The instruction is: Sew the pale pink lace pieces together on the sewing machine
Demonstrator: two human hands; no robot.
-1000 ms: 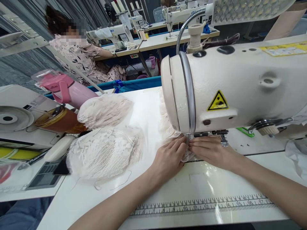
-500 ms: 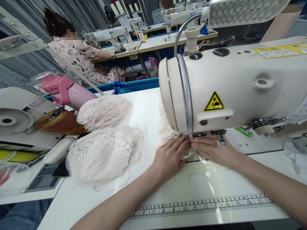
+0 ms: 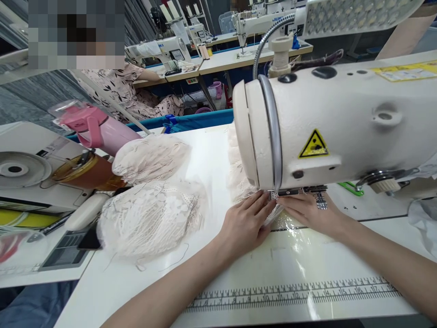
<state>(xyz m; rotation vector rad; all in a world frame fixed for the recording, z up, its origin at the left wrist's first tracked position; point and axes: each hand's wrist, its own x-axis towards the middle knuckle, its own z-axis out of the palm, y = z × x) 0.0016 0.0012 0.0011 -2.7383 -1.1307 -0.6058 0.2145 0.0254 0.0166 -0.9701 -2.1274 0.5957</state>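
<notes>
A cream sewing machine stands over pale lace fabric, which lies on the white table and runs under the machine head. My left hand rests flat on the fabric's near edge, fingers stretched toward the needle area. From the other side my right hand lies low beside the presser foot, its fingers extended and pointing left, their tips by the fabric. The machine head partly covers these fingers. A small strip of lace shows between the two hands.
Two bundles of pale lace pieces, a nearer one and a farther one, lie left. Behind them stand a pink bottle and an amber container. A green tool lies right. Another person sits beyond.
The whole view has shifted slightly, so the machine appears farther right. Less lace shows between my hands near the presser foot. Both hands stay beside it.
</notes>
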